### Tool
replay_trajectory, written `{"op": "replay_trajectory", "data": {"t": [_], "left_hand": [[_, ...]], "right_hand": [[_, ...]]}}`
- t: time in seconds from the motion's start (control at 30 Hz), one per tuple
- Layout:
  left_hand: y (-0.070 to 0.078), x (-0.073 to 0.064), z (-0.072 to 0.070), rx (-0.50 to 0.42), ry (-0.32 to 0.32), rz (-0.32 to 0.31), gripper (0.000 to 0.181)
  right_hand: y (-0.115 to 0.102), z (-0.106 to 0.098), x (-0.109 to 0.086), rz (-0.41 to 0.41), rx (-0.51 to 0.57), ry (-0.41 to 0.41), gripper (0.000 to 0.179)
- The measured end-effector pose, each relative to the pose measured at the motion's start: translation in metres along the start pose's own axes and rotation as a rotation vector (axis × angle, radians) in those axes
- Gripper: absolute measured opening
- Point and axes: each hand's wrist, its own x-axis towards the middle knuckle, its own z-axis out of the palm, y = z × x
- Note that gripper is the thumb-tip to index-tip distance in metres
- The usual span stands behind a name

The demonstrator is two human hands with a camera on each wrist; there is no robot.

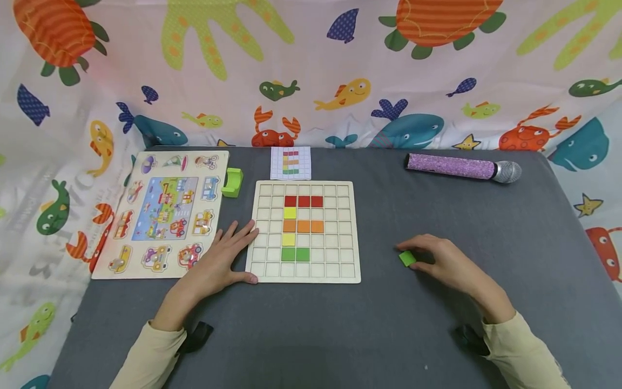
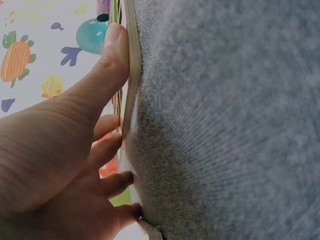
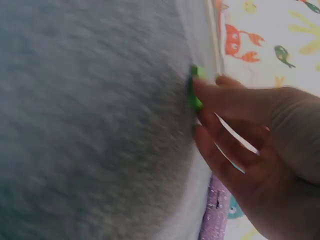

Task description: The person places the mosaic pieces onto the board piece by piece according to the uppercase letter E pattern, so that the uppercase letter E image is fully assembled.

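Observation:
A light wooden grid board (image 1: 335,270) lies mid-table, with red, yellow, orange and green squares set in some of its cells. My left hand (image 1: 221,262) rests at the board's left edge, fingers spread and thumb near the lower left corner; in the left wrist view the thumb (image 2: 117,57) lies along the board's edge. To the right of the board, my right hand (image 1: 444,262) pinches a small green square tile (image 1: 407,259) between thumb and fingers. The same tile shows, blurred, in the right wrist view. Behind the board lies a pattern card (image 1: 291,163) with coloured squares.
A wooden picture puzzle board (image 1: 109,259) lies at the left, partly behind my left hand. Beside it is a bright green plastic piece (image 1: 232,182). A glittery purple microphone (image 1: 452,166) lies at the back right. A curtain with sea animals (image 1: 320,70) hangs behind the grey table.

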Motion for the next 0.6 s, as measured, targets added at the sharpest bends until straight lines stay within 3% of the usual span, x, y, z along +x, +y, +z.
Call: {"op": "replay_trajectory", "data": {"t": [0.2,0.4,0.6], "left_hand": [[-0.001,0.001,-0.002,0.013,0.026,0.021,0.103],[0.000,0.001,-0.001,0.009,0.006,0.009,0.103],[-0.001,0.002,0.000,0.006,-0.001,0.004,0.104]], "right_hand": [[0.000,0.006,0.009,0.015,-0.021,0.054,0.043],[-0.011,0.014,0.027,-0.026,-0.008,0.140,0.033],[-0.029,0.023,0.050,-0.025,0.083,0.113,0.029]]}}
